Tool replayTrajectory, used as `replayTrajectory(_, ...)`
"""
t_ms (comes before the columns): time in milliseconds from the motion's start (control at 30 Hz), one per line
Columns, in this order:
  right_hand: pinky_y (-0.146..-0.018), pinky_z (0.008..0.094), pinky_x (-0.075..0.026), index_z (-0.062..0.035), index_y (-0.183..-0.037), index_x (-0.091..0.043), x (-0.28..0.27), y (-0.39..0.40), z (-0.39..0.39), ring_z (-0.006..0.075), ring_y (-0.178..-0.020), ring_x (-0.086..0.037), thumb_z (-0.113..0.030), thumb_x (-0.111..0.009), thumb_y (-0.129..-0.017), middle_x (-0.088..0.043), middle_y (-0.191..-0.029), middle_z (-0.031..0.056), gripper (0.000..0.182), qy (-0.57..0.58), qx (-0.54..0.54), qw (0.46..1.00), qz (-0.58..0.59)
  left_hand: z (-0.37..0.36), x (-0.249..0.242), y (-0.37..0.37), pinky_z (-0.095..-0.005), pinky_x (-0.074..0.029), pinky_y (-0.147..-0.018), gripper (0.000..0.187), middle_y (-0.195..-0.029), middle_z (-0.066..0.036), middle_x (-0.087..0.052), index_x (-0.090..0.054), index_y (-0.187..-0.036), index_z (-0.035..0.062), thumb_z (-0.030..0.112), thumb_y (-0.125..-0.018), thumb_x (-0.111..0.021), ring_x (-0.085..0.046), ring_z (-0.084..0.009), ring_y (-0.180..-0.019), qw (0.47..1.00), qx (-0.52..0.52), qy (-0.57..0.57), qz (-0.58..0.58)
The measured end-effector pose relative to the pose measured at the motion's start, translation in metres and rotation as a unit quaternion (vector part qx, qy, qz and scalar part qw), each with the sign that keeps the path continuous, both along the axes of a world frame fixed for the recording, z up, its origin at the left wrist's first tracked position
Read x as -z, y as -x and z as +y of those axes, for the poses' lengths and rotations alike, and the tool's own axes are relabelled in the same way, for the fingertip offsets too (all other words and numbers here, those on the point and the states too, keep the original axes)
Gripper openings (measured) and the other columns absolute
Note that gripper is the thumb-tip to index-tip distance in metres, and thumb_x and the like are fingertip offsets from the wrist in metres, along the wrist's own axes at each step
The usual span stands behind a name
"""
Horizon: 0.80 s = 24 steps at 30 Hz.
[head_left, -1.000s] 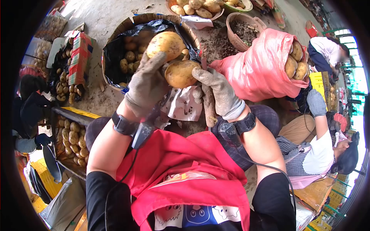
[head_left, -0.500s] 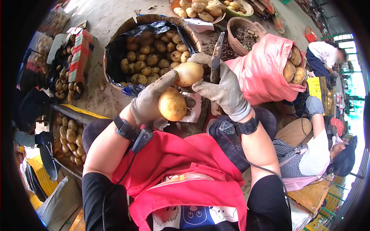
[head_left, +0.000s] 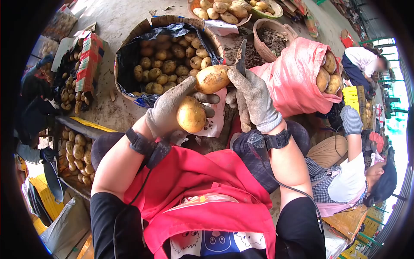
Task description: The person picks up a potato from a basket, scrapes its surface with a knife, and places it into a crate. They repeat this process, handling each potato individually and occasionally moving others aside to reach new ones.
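Observation:
My left hand (head_left: pixel 166 110), in a dirty grey work glove, is closed around a round yellow potato (head_left: pixel 191 114) in its palm. A second, longer potato (head_left: pixel 212 79) with dirt specks on its skin is held up between my left thumb and the thumb of my right hand (head_left: pixel 257 103). That gloved right hand also grips a knife (head_left: pixel 241 58) with a dark, soil-stained blade pointing up; its handle runs down along the palm. Just beyond my hands stands a round box (head_left: pixel 123 52) lined with black plastic, holding many potatoes (head_left: pixel 169 67).
A pink sack (head_left: pixel 293 77) of potatoes leans at right, beside a pink basket (head_left: pixel 264 32) of soil. Another basket (head_left: pixel 248 19) of potatoes stands at the back. A potato crate (head_left: pixel 64 177) is at left. Co-workers sit at right (head_left: pixel 347 181) and farther back (head_left: pixel 361 60).
The upper potato has turned, now showing a speckled side and lying more level. My right thumb has moved up onto its end, and the right fingers have come off its far side.

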State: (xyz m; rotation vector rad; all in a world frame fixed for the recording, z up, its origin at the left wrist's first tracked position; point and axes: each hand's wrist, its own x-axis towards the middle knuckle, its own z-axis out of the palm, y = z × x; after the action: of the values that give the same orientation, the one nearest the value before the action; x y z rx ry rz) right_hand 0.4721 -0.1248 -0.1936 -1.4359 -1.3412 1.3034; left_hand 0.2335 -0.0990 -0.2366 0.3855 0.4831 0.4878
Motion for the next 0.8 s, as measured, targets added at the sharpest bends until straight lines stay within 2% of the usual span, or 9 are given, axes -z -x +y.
replayTrajectory(67, -0.064, 0.0229, -0.053, -0.003, -0.134, -0.066, -0.003, 0.001, 0.0, 0.0072, -0.074, -0.063, -0.025, -0.064, -0.104, -0.069, -0.09, 0.0021, 0.036, -0.013, -0.013, 1.0, -0.018, 0.0, 0.0, 0.0, -0.0433, -0.065, -0.073, 0.066, -0.122, -0.018, -0.071, -0.045, -0.149, 0.0021, 0.055, -0.109, -0.041, -0.076, -0.0286, -0.091, 1.0, -0.016, -0.01, 0.003)
replayTrajectory(100, -0.064, 0.023, -0.052, -0.003, -0.134, -0.065, -0.009, 0.003, 0.0, 0.0076, -0.074, -0.063, -0.025, -0.064, -0.104, -0.068, -0.09, 0.0021, 0.038, 0.027, 0.0, 0.998, 0.059, -0.001, -0.003, 0.002, -0.0433, -0.065, -0.073, 0.066, -0.122, -0.018, -0.071, -0.045, -0.149, 0.0021, 0.055, -0.109, -0.041, -0.076, -0.0286, -0.091, 1.0, -0.016, -0.01, 0.003)
replayTrajectory(133, -0.063, 0.0231, -0.052, -0.003, -0.135, -0.065, -0.012, 0.005, -0.001, 0.008, -0.074, -0.064, -0.025, -0.064, -0.103, -0.067, -0.089, 0.0021, 0.039, 0.067, 0.013, 0.988, 0.135, -0.003, -0.008, 0.005, -0.0426, -0.064, -0.076, 0.061, -0.125, -0.018, -0.068, -0.041, -0.151, 0.0033, 0.046, -0.109, -0.046, -0.075, -0.028, -0.092, 0.999, -0.017, -0.036, 0.002)
replayTrajectory(233, -0.062, 0.023, -0.051, -0.0031, -0.138, -0.062, -0.006, 0.005, -0.002, 0.0076, -0.071, -0.063, -0.025, -0.065, -0.102, -0.065, -0.087, 0.0014, 0.043, 0.062, -0.001, 0.983, 0.172, -0.005, -0.01, 0.001, -0.0397, -0.063, -0.081, 0.058, -0.132, -0.017, -0.064, -0.038, -0.155, 0.0045, 0.033, -0.107, -0.055, -0.073, -0.0254, -0.094, 0.989, -0.066, -0.131, 0.0)
replayTrajectory(367, -0.062, 0.0224, -0.05, -0.003, -0.14, -0.06, -0.01, 0.01, -0.002, 0.0063, -0.071, -0.062, -0.024, -0.069, -0.1, -0.066, -0.09, 0.0003, 0.046, 0.067, 0.011, 0.984, 0.168, -0.005, -0.015, -0.001, -0.0326, -0.06, -0.084, 0.062, -0.138, -0.012, -0.058, -0.036, -0.157, 0.0048, 0.017, -0.102, -0.063, -0.07, -0.0184, -0.096, 0.944, -0.154, -0.285, 0.069)
replayTrajectory(433, -0.063, 0.0216, -0.05, -0.0028, -0.14, -0.06, -0.006, 0.015, -0.003, 0.0054, -0.073, -0.062, -0.022, -0.074, -0.097, -0.067, -0.093, -0.0012, 0.049, 0.042, 0.013, 0.988, 0.145, -0.005, -0.014, 0.002, -0.0307, -0.058, -0.085, 0.064, -0.134, -0.01, -0.06, -0.036, -0.157, 0.0046, 0.012, -0.101, -0.065, -0.067, -0.0149, -0.097, 0.945, -0.131, -0.29, 0.075)
replayTrajectory(600, -0.07, 0.0227, -0.052, -0.0016, -0.139, -0.06, 0.008, 0.011, -0.003, 0.0066, -0.08, -0.063, -0.02, -0.076, -0.096, -0.069, -0.103, -0.001, 0.05, 0.011, -0.016, 0.992, 0.128, -0.007, -0.011, 0.0, -0.0309, -0.058, -0.085, 0.061, -0.131, -0.007, -0.063, -0.038, -0.155, 0.0028, 0.015, -0.102, -0.065, -0.067, -0.0145, -0.097, 0.957, -0.092, -0.259, 0.09)
replayTrajectory(667, -0.08, 0.0264, -0.054, -0.0007, -0.136, -0.062, 0.012, 0.019, 0.0, 0.0097, -0.09, -0.064, -0.019, -0.075, -0.097, -0.07, -0.109, 0.0005, 0.045, -0.087, -0.015, 0.988, 0.128, -0.008, -0.014, -0.003, -0.0309, -0.058, -0.085, 0.06, -0.131, -0.007, -0.063, -0.039, -0.154, 0.0028, 0.017, -0.102, -0.066, -0.068, -0.0149, -0.095, 0.962, -0.089, -0.242, 0.086)
replayTrajectory(800, -0.081, 0.0299, -0.054, 0.0, -0.127, -0.066, -0.008, 0.018, -0.005, 0.0147, -0.092, -0.067, -0.02, -0.067, -0.102, -0.072, -0.106, 0.0064, 0.033, -0.048, 0.022, 0.997, 0.05, -0.006, -0.007, -0.001, -0.0302, -0.057, -0.088, 0.06, -0.133, -0.008, -0.063, -0.042, -0.153, 0.003, 0.022, -0.102, -0.067, -0.067, -0.0146, -0.102, 0.962, -0.102, -0.246, 0.067)
